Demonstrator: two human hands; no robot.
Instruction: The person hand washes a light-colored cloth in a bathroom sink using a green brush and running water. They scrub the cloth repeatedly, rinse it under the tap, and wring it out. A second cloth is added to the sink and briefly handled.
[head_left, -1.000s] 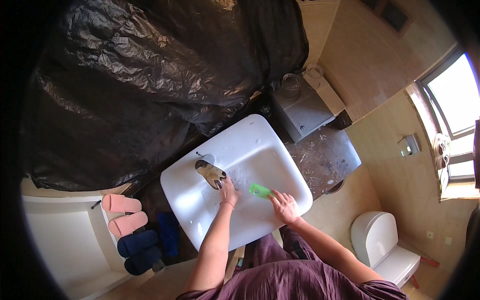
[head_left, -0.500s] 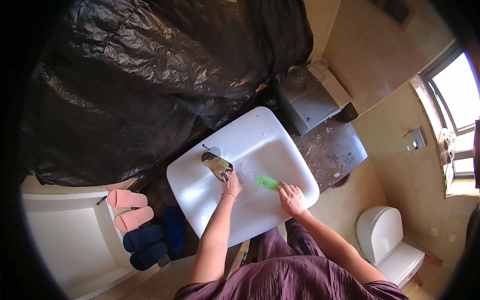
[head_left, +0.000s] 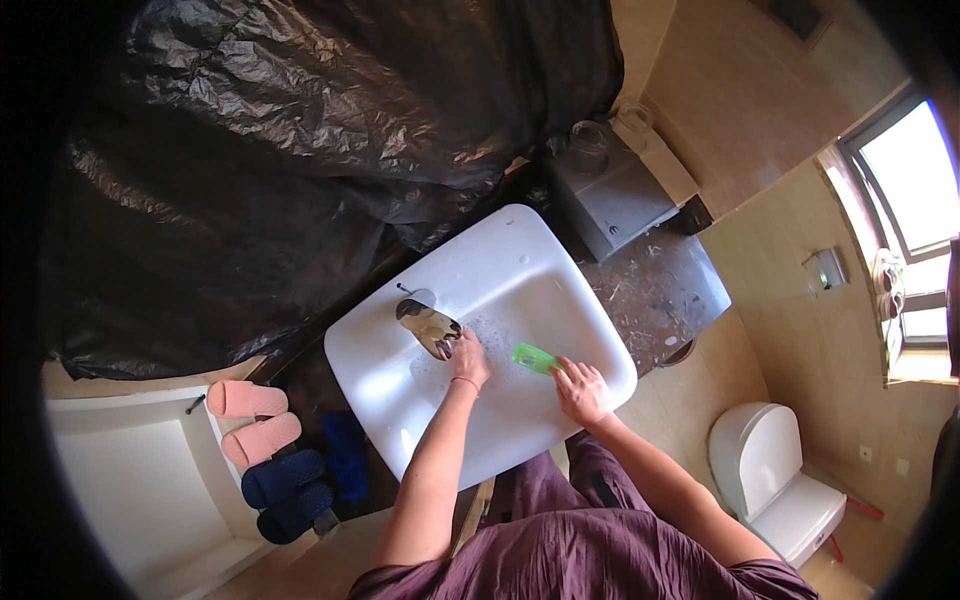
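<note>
A white washbasin (head_left: 590, 330) lies in front of me, with a shiny gold-toned faucet (head_left: 425, 322) on its left side. At the spout end of this faucet is my left hand (head_left: 469, 362), its fingers curled against the metal and partly hidden. My right hand (head_left: 584, 393) reaches over the near right part of the bowl. Its fingers close on one end of a flat, bright green plastic tool (head_left: 535, 358), perhaps a brush; its underside is hidden. Small bubbles of foam (head_left: 490, 332) dot the basin between faucet and tool.
Black plastic sheeting (head_left: 300, 130) hangs behind the basin. A grey box (head_left: 610, 215) stands on the dark counter (head_left: 665, 295) at the right. Pink slippers (head_left: 262, 440), dark blue slippers (head_left: 285, 480) and a white cabinet (head_left: 140, 480) are at left. A white toilet (head_left: 760, 455) stands at right.
The whole view has shifted slightly. Both hands stay in nearly the same places, the left at the faucet and the right on the green tool.
</note>
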